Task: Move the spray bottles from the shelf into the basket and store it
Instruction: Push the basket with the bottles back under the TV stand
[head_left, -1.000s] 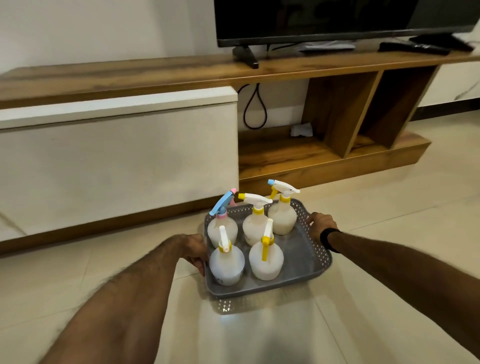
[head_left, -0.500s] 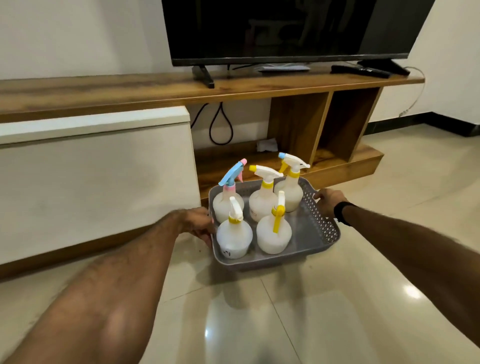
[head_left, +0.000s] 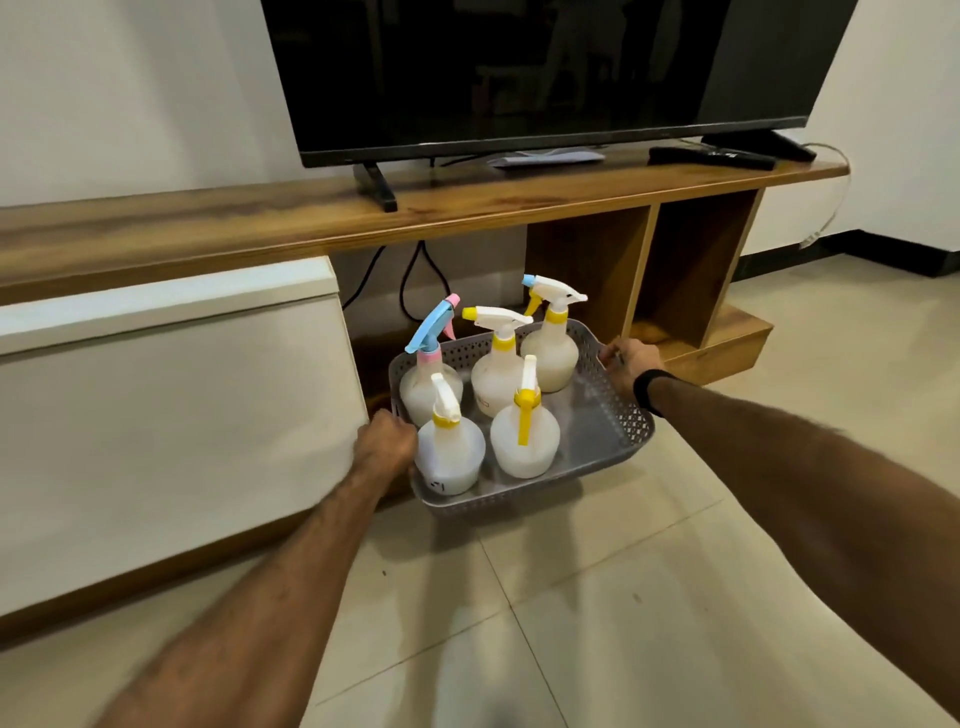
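Note:
A grey perforated basket (head_left: 631, 426) is held off the floor in front of the TV stand's open lower shelf. Several white spray bottles stand upright in it: one with a blue and pink trigger (head_left: 427, 382) at the back left, others with yellow collars, such as the front right bottle (head_left: 524, 441) and the back right bottle (head_left: 551, 351). My left hand (head_left: 385, 446) grips the basket's left rim. My right hand (head_left: 630, 362) grips the right rim and has a black band at the wrist.
The wooden TV stand (head_left: 467, 205) carries a black TV (head_left: 519, 73) and remotes (head_left: 711, 156). A white cabinet front (head_left: 166, 415) stands left of the basket. Open wooden compartments (head_left: 691, 260) lie to the right, cables (head_left: 410, 280) hang behind. Pale tiled floor (head_left: 571, 597) lies below.
The basket has been carried forward and up toward the stand's open lower shelf, with both hands still on its rims. The view has moved closer to the stand.

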